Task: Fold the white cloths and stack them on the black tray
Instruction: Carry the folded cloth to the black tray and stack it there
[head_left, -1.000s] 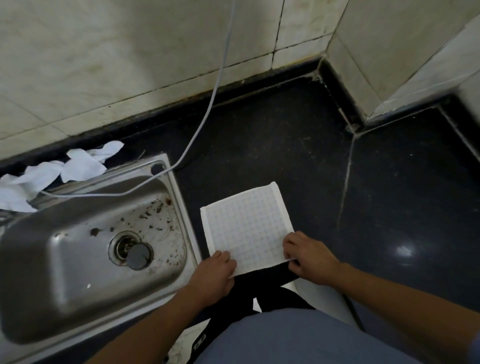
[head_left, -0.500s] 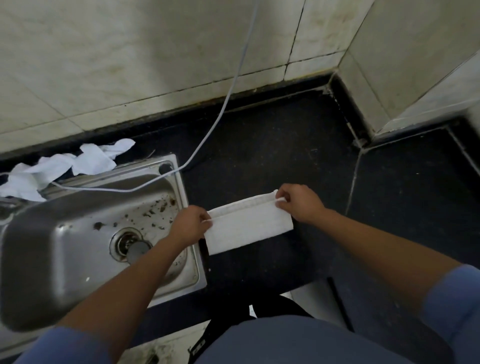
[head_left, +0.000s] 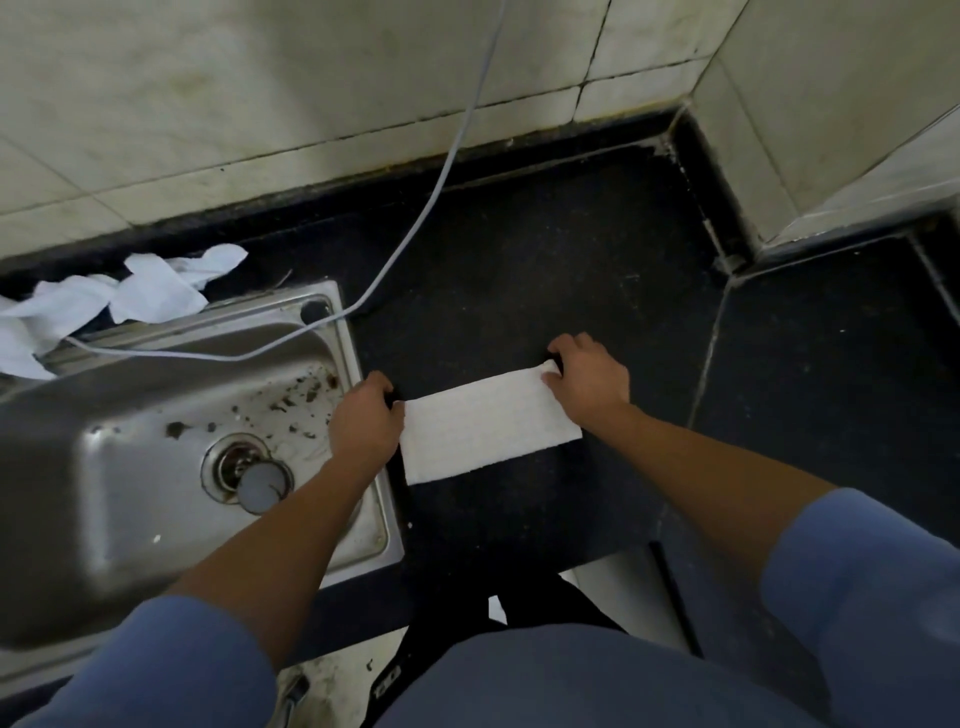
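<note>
cloth (head_left: 488, 426): folded in half, was flat open a second ago; lies on counter (head_left: 545, 249) just right of sink (head_left: 104, 519)
left hand (head_left: 366, 421): pinches its far corner, sink side
right hand (head_left: 587, 376): pinches far corner away from sink
meaning: first fold done; probably one more, then tray (not in view)
pile (head_left: 130, 296): crumpled cloths behind sink, unfolded

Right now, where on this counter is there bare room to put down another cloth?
Bare black counter lies between the folded white cloth and the back wall, and on the slab right of the right hand. The left is crowded: sink, grey cable, crumpled white cloths.
</note>
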